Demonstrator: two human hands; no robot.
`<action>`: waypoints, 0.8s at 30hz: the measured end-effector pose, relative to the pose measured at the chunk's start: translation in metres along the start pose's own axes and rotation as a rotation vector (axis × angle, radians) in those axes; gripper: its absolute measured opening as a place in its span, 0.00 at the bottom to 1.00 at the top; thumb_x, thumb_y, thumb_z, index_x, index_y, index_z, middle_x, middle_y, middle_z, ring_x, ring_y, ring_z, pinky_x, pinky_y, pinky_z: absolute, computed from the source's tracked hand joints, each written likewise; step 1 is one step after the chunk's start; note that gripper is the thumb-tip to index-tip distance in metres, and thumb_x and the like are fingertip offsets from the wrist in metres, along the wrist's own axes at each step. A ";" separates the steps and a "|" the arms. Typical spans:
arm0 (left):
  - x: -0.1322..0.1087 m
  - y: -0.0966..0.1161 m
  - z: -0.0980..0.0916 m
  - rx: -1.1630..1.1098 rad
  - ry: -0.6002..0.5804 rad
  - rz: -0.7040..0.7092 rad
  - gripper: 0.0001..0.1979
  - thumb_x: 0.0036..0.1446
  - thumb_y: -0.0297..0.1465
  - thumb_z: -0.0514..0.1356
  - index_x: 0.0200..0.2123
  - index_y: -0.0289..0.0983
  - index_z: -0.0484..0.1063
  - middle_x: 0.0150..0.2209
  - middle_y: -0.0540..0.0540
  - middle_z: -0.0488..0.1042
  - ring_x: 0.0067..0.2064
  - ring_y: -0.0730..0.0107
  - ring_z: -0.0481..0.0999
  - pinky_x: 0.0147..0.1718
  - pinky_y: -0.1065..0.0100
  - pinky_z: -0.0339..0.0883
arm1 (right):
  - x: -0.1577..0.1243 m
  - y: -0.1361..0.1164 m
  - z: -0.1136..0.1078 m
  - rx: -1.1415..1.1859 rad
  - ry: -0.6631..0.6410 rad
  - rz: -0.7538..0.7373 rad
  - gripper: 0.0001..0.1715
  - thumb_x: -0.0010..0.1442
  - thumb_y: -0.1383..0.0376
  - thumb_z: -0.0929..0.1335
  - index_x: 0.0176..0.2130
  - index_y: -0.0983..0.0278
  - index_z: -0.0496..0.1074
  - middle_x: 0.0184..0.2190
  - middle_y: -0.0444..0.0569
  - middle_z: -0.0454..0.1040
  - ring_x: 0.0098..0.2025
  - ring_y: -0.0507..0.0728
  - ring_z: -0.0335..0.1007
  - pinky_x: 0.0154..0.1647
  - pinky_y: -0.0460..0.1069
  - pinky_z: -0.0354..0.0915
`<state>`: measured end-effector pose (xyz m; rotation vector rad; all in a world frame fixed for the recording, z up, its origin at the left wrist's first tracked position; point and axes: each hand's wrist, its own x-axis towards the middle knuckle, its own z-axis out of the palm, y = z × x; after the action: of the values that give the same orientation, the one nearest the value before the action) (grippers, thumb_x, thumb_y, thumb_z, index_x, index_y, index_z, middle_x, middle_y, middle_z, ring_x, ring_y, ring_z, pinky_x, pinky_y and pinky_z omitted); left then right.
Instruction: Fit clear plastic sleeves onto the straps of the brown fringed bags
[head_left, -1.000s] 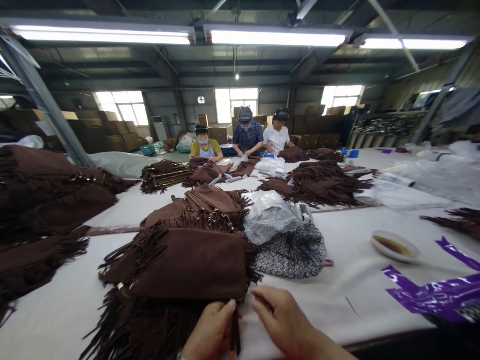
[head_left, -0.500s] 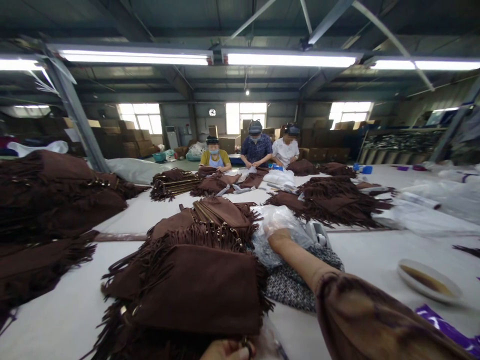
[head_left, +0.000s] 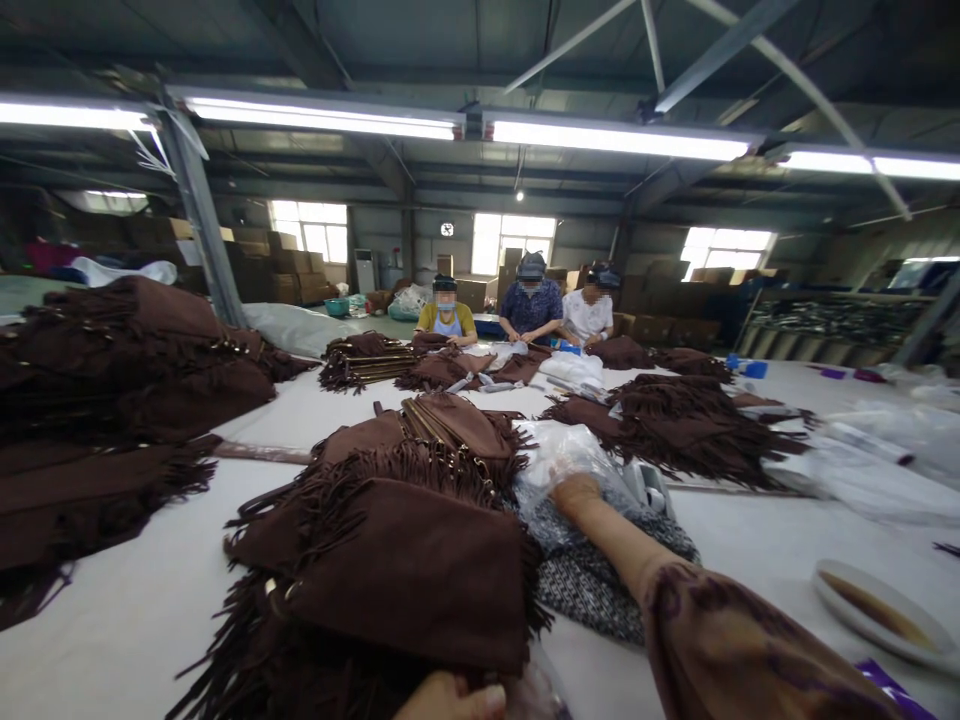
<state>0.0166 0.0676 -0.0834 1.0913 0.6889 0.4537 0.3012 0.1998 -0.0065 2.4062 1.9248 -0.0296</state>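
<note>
A brown suede fringed bag [head_left: 405, 570] lies on top of a pile right in front of me. My left hand [head_left: 450, 697] shows only at the bottom edge, under the bag's near edge, its fingers closed against it. My right arm in a dark sleeve stretches forward, and my right hand [head_left: 576, 492] reaches into a clear plastic bag [head_left: 555, 455] that rests on a black-and-white patterned cloth [head_left: 592, 580]. The hand's fingers are hidden inside the plastic.
Piles of brown fringed bags [head_left: 112, 380] lie at the left, and more bags [head_left: 675, 420] in the middle. A shallow white dish [head_left: 877, 610] sits at the right. Three people [head_left: 525, 305] work at the table's far end. Plastic sheets [head_left: 877, 470] lie at the right.
My right hand left the bag's near edge and reached forward into the clear plastic bag. My view tilted up, so my left hand dropped to the frame's bottom edge.
</note>
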 end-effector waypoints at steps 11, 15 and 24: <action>-0.019 -0.001 0.021 -0.179 0.037 -0.085 0.28 0.34 0.53 0.69 0.22 0.32 0.73 0.13 0.55 0.59 0.15 0.82 0.52 0.16 0.73 0.49 | -0.082 0.017 -0.018 0.315 0.289 -0.022 0.18 0.64 0.63 0.61 0.33 0.69 0.76 0.41 0.60 0.76 0.45 0.61 0.71 0.47 0.52 0.62; -0.022 -0.003 0.027 -0.370 0.083 -0.120 0.20 0.41 0.44 0.70 0.22 0.31 0.73 0.15 0.53 0.64 0.16 0.80 0.58 0.17 0.73 0.56 | -0.157 0.004 0.000 0.677 0.257 -0.063 0.23 0.65 0.55 0.59 0.31 0.66 0.73 0.25 0.48 0.73 0.30 0.54 0.69 0.32 0.47 0.63; -0.029 -0.002 0.031 -0.653 -0.060 -0.190 0.10 0.52 0.33 0.66 0.33 0.30 0.75 0.35 0.38 0.79 0.43 0.55 0.78 0.37 0.65 0.66 | -0.267 -0.041 0.050 1.683 -0.146 0.195 0.22 0.56 0.48 0.68 0.32 0.64 0.67 0.14 0.40 0.67 0.16 0.48 0.55 0.19 0.43 0.48</action>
<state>0.0179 0.0281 -0.0677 0.4173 0.5278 0.4359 0.2038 -0.0545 -0.0441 2.9258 1.6638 -2.5687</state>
